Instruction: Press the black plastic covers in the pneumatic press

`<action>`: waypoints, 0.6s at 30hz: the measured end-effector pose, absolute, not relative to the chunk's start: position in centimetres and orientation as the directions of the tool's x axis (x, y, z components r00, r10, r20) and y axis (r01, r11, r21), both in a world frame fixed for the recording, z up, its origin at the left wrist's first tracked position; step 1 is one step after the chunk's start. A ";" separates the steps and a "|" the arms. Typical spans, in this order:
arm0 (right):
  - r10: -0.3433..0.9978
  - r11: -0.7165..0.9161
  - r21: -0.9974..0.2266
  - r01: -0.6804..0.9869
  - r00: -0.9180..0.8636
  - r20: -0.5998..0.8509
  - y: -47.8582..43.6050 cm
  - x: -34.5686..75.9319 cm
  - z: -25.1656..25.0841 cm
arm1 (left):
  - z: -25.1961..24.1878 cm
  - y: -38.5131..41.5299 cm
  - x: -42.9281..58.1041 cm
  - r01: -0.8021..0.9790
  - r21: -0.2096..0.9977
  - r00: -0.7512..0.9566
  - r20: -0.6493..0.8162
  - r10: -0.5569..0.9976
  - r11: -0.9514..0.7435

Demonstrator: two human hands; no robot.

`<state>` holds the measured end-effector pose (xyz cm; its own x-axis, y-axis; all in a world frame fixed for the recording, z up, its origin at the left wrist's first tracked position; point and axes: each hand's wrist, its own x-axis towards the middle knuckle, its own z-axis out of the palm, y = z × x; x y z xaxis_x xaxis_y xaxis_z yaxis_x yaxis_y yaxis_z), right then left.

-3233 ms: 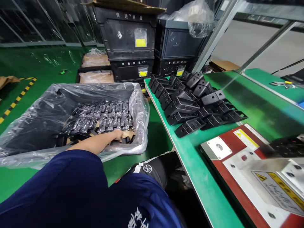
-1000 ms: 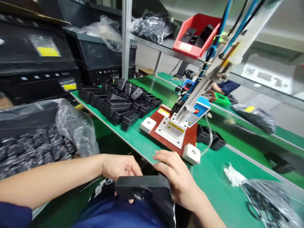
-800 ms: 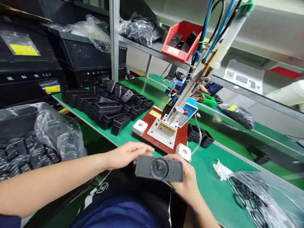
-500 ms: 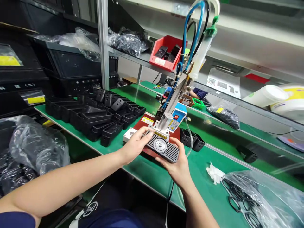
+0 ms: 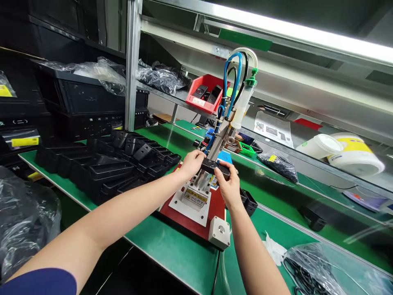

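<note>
A long green-topped table, with a heap of black moulded plastic housings at the left, a flat red base plate with a white panel mid-table, a small black housing just beside it, crumpled white tissue, and a clear plastic bag of black rubber rings.

A flat dark plastic housing; seen edge-on, nearly level, held between two hands.
</note>
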<state>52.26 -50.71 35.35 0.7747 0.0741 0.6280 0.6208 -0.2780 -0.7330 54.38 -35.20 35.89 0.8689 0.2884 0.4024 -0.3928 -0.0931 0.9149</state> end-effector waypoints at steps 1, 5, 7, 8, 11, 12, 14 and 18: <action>0.074 -0.267 -0.748 0.607 0.787 0.612 -50.9 52.5 35.1 | 35.7 -35.3 54.4 -0.389 0.915 0.868 0.404 0.288 -0.111; 0.134 -0.089 -0.862 0.499 0.863 0.486 -51.6 53.5 34.1 | 35.3 -35.3 53.1 -0.372 0.907 0.863 0.417 0.285 -0.198; 0.177 -0.009 -0.902 0.432 0.888 0.424 -51.7 54.1 34.0 | 35.4 -35.3 52.2 -0.356 0.905 0.859 0.415 0.301 -0.234; 0.193 0.018 -0.913 0.407 0.895 0.403 -51.7 54.4 34.0 | 35.5 -35.2 51.9 -0.349 0.903 0.855 0.417 0.310 -0.251; 0.223 0.068 -0.925 0.374 0.898 0.379 -51.4 55.1 34.3 | 35.4 -35.2 51.1 -0.358 0.874 0.823 0.462 0.332 -0.328; 0.234 0.086 -0.927 0.364 0.897 0.374 -51.3 55.2 34.4 | 35.2 -35.2 50.8 -0.372 0.853 0.800 0.494 0.339 -0.366; 0.259 0.125 -0.929 0.348 0.892 0.369 -50.9 55.5 34.5 | 34.8 -35.4 50.4 -0.404 0.798 0.741 0.572 0.351 -0.448; 0.271 0.204 -0.917 0.343 0.880 0.389 -50.5 56.0 34.3 | 34.1 -36.1 49.5 -0.402 0.720 0.656 0.657 0.370 -0.565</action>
<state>56.03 -50.45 34.33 0.8802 0.2715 0.3894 0.3428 0.2038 -0.9170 49.52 -36.10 34.07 0.6563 0.3704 0.6573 -0.4025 -0.5650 0.7203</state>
